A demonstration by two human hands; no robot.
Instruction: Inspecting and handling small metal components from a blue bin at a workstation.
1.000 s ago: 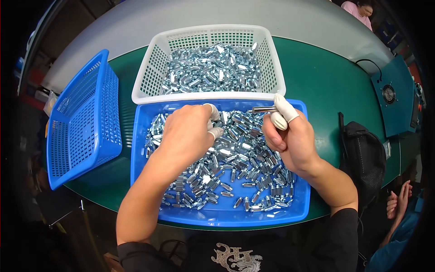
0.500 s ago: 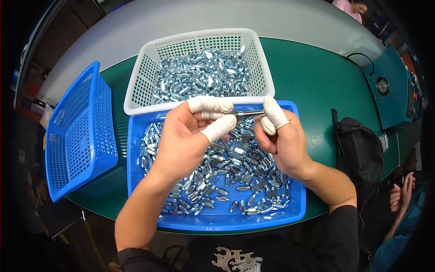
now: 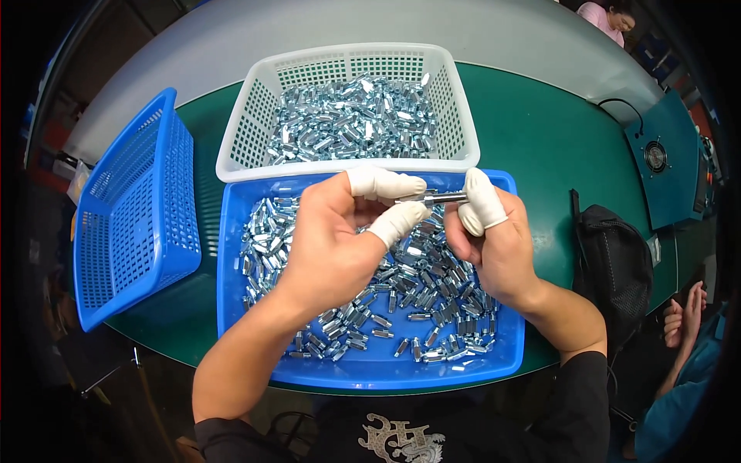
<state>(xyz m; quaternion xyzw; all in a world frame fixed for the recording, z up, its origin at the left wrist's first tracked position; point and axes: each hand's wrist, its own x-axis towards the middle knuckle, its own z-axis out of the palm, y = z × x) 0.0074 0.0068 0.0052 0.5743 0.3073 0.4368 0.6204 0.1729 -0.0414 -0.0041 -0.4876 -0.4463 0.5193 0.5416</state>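
At frame centre, the left hand (image 3: pixel 332 239) and right hand (image 3: pixel 494 243) pinch a small metal rod (image 3: pixel 440 198), seemingly a screw, between white-capped fingertips (image 3: pixel 386 184) above the blue tray (image 3: pixel 231 309) of metal parts (image 3: pixel 417 285); a white basket (image 3: pixel 231 147) sits behind, a blue basket (image 3: pixel 131 208) left.

A green-topped bench (image 3: pixel 556 131) is filling the middle of the frame, its far edge curving with the lens. Beyond it, a pale grey surface (image 3: pixel 324 31) is stretching across the top of the frame. At the right, a blue box with a round fan grille (image 3: pixel 656 158) is sitting on the bench, a thin black cable (image 3: pixel 617 104) looping beside it. A black mesh bag (image 3: pixel 614 266) is lying at the bench's right edge. In the upper right corner a person in pink (image 3: pixel 606 15) is sitting; at the lower right another person's hands (image 3: pixel 683 316) are showing. The floor around is lying in deep shadow, while even light is falling on the bench top.
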